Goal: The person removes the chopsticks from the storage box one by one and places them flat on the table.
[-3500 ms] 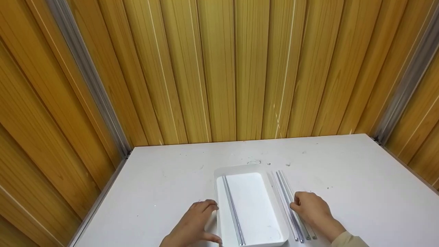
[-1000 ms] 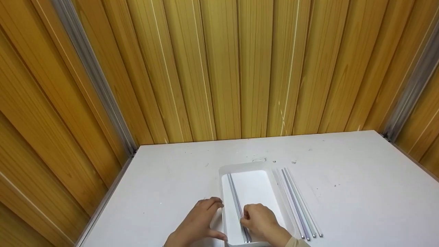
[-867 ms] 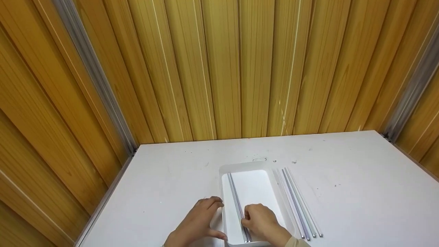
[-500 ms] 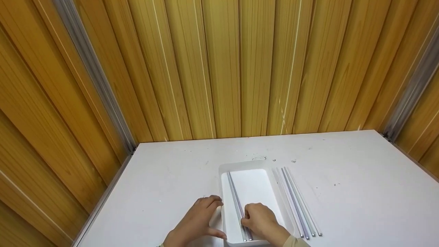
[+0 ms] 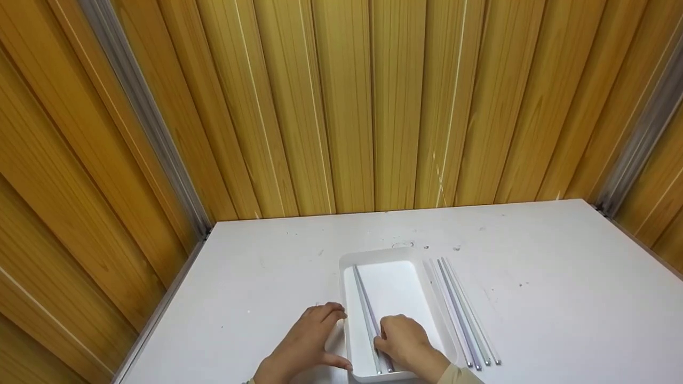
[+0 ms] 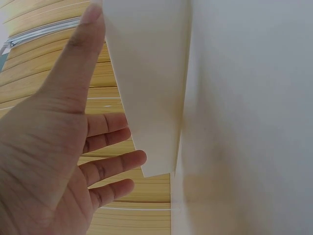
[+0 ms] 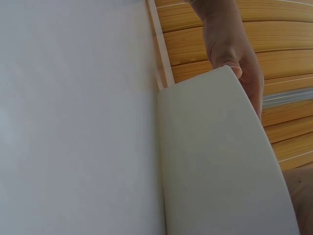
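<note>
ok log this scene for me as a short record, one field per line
container: white tray on a white table
in tray: two slim sticks
outside: four more sticks, right of the tray
left hand: at the tray's left wall, fingers spread
right hand: pinching the purple-tinted stick inside the tray
backdrop: wood-patterned panels

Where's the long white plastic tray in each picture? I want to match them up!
Head: the long, white, rectangular plastic tray sits low, just right of centre, partly under the right hand.
Left wrist: only an outer wall shows, from the top edge down past the middle.
Right wrist: an outer side shows, right of centre, running off the bottom.
Shared landmark: the yellow wood-grain panelled wall.
</note>
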`<action>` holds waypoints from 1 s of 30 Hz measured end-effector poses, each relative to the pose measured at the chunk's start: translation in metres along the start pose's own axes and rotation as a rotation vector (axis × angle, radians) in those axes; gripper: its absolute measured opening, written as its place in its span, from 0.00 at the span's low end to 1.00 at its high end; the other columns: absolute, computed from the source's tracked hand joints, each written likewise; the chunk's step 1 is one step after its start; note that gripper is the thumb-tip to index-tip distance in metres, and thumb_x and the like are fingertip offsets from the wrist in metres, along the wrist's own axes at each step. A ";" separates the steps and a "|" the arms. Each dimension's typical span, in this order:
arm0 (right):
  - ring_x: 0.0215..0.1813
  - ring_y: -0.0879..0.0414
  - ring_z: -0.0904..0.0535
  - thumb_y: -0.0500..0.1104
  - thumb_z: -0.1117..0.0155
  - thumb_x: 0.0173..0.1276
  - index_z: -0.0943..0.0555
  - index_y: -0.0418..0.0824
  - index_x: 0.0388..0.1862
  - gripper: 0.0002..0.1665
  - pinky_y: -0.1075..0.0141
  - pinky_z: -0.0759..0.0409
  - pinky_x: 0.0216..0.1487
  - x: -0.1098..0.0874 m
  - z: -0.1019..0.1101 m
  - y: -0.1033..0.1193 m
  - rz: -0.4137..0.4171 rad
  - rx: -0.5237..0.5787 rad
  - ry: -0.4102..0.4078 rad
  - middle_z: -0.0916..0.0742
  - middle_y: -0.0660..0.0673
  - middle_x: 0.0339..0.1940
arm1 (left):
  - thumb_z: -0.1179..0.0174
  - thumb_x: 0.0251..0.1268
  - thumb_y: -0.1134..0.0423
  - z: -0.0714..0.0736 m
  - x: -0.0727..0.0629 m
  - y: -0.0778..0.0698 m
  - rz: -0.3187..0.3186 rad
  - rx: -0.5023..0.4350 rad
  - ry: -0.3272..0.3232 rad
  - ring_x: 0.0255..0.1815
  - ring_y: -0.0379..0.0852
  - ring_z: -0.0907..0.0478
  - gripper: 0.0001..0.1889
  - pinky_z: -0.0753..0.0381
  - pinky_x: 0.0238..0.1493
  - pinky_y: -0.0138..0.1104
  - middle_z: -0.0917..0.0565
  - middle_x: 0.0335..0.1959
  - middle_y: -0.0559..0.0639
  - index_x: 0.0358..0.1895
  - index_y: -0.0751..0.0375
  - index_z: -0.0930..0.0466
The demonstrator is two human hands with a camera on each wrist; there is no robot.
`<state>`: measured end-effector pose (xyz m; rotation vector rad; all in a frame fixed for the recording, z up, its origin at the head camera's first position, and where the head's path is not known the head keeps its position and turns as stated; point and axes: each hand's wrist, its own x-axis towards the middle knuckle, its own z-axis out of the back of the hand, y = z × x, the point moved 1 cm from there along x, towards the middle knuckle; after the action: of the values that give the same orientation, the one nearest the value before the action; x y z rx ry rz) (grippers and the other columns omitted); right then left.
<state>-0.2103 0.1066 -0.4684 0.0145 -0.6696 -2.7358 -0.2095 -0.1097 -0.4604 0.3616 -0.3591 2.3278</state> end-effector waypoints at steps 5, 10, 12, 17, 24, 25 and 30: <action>0.21 0.61 0.32 0.44 0.36 0.57 0.26 0.43 0.17 0.13 0.70 0.29 0.19 0.000 0.000 0.001 -0.003 -0.020 0.001 0.24 0.52 0.15 | 0.37 0.37 0.28 0.000 0.000 0.000 -0.017 0.013 -0.028 0.55 0.45 0.24 0.43 0.24 0.63 0.40 0.23 0.57 0.48 0.53 0.59 0.24; 0.19 0.61 0.32 0.43 0.36 0.56 0.27 0.44 0.16 0.13 0.71 0.31 0.18 0.000 0.000 0.001 -0.019 0.001 -0.004 0.25 0.53 0.14 | 0.37 0.37 0.28 0.000 0.001 0.000 -0.008 0.000 -0.023 0.55 0.45 0.24 0.44 0.24 0.62 0.41 0.23 0.57 0.48 0.53 0.59 0.24; 0.19 0.61 0.32 0.43 0.37 0.56 0.28 0.44 0.15 0.13 0.71 0.32 0.18 0.000 0.000 0.000 -0.030 0.015 -0.004 0.26 0.53 0.14 | 0.37 0.37 0.28 0.000 0.001 0.000 -0.013 -0.002 -0.029 0.55 0.45 0.24 0.43 0.23 0.62 0.41 0.23 0.57 0.49 0.53 0.59 0.24; 0.19 0.62 0.30 0.42 0.36 0.56 0.27 0.43 0.16 0.13 0.73 0.29 0.18 -0.001 0.001 -0.001 -0.021 0.029 -0.009 0.25 0.53 0.13 | 0.38 0.37 0.28 0.001 0.001 -0.002 -0.032 0.014 -0.035 0.55 0.45 0.24 0.44 0.23 0.62 0.41 0.23 0.57 0.49 0.53 0.60 0.25; 0.17 0.61 0.30 0.41 0.35 0.56 0.29 0.44 0.15 0.14 0.72 0.30 0.16 -0.002 0.002 0.001 -0.042 0.011 -0.021 0.26 0.53 0.13 | 0.40 0.37 0.28 0.001 0.002 -0.003 -0.026 0.023 -0.017 0.56 0.46 0.24 0.45 0.24 0.64 0.41 0.24 0.58 0.50 0.54 0.60 0.25; 0.17 0.61 0.30 0.42 0.35 0.56 0.28 0.44 0.16 0.14 0.72 0.30 0.16 -0.002 0.003 0.001 -0.042 0.007 -0.022 0.25 0.53 0.13 | 0.40 0.37 0.28 0.001 0.002 -0.003 -0.024 0.022 -0.016 0.57 0.45 0.24 0.45 0.24 0.64 0.41 0.24 0.58 0.50 0.54 0.60 0.25; 0.20 0.61 0.28 0.43 0.34 0.56 0.26 0.43 0.17 0.13 0.70 0.26 0.19 -0.001 0.005 0.002 -0.030 -0.002 -0.025 0.24 0.52 0.15 | 0.40 0.37 0.27 0.001 0.000 -0.002 -0.008 0.008 -0.008 0.57 0.45 0.25 0.45 0.25 0.64 0.41 0.24 0.58 0.49 0.55 0.60 0.25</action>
<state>-0.2091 0.1076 -0.4635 -0.0105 -0.6782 -2.7694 -0.2080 -0.1081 -0.4592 0.3761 -0.3514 2.3217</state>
